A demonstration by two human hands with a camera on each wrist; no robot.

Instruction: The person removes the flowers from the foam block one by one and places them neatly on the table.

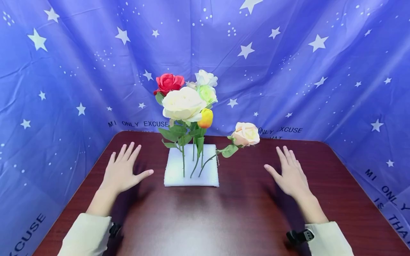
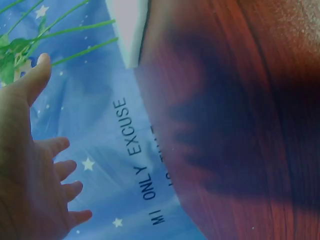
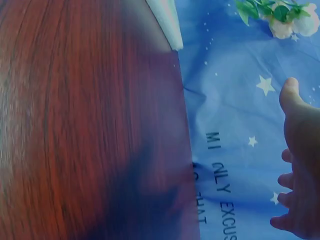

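A white foam block [image 1: 174,177] lies on the table with several artificial flowers standing in it. Among the blooms are a red rose [image 1: 169,83], a large cream flower [image 1: 183,104], a pale green one [image 1: 207,94], a white one [image 1: 206,78] and a yellow-orange tulip [image 1: 205,119]. One peach rose [image 1: 246,134] leans far out to the right on a bent stem. To the left of the block, my left hand [image 1: 120,174] is held with fingers straight and spread, holding nothing. My right hand [image 1: 290,174], likewise spread and bare, is on the right, apart from the peach rose.
The dark red-brown wooden table [image 1: 237,220] has rounded far corners. Behind and beside it hangs a blue curtain [image 1: 205,42] with white stars and lettering. Black straps with small devices sit at both cuffs. Both hands cast shadows on the tabletop.
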